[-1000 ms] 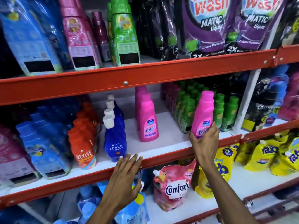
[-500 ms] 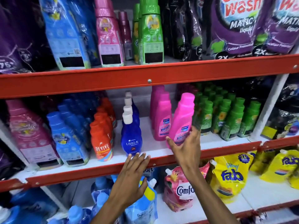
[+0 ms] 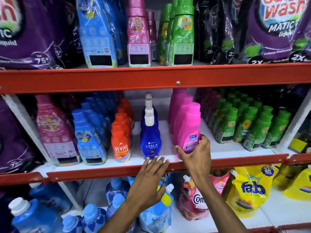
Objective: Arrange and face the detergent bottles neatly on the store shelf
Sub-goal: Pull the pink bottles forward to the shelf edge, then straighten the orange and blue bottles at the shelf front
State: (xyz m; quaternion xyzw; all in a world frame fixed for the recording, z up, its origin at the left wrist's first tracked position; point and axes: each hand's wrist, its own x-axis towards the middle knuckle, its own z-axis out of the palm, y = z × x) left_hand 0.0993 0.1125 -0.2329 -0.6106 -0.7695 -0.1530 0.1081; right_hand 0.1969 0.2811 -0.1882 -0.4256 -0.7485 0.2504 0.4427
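Observation:
A pink Vanish bottle (image 3: pixel 189 128) stands at the front of the middle shelf (image 3: pixel 168 158), leading a row of matching pink bottles. My right hand (image 3: pixel 196 154) wraps around its base, label facing out. To its left stands a row of blue Ujala bottles (image 3: pixel 150 138) with white caps, then orange Revive bottles (image 3: pixel 120 140). My left hand (image 3: pixel 149 180) rests flat with fingers spread on the red shelf edge (image 3: pixel 104 173), just below the front Ujala bottle, holding nothing.
Green bottles (image 3: pixel 247 125) fill the shelf to the right of the pink row; blue bottles (image 3: pixel 89 132) and a pink bottle (image 3: pixel 53 130) stand to the left. Purple pouches and tall bottles crowd the upper shelf. Comfort pouches (image 3: pixel 193 197) and yellow Fab pouches (image 3: pixel 250 189) sit below.
My right hand has carried the pink Vanish bottle leftwards from beside the green bottles to the front of the pink row. The view has shifted left. My left hand stays on the shelf edge.

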